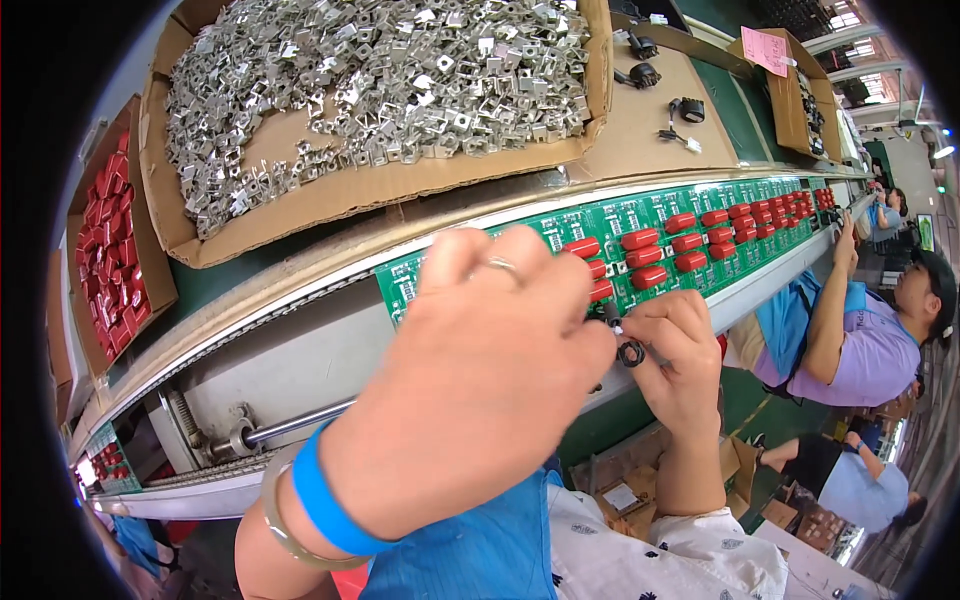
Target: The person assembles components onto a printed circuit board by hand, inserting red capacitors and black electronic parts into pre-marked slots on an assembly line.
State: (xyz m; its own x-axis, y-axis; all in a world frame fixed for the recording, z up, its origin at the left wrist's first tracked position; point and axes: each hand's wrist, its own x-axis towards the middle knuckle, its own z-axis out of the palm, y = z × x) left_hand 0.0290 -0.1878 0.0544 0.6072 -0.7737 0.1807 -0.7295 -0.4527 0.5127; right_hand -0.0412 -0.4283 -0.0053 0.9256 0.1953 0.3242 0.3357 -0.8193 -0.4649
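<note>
My right hand (680,345) pinches a small black cable (630,353) with a white connector (617,330) at the front edge of a row of green circuit boards. Close against it, my left hand (500,340) is closed, fingers curled, thumb and forefinger at the same black part; its fingertips are partly hidden. A blue band and a bangle circle the left wrist. The green circuit boards (665,222) run along a conveyor rail and carry pairs and rows of red block-shaped components (648,278). My left hand covers part of the nearest board.
Beyond the rail stands a cardboard box (400,190) of small metal brackets; at left is a box of red components (110,250). Several black cables (686,110) lie on cardboard at the back. A metal shaft (300,422) crosses the conveyor. Co-workers (865,330) are at right.
</note>
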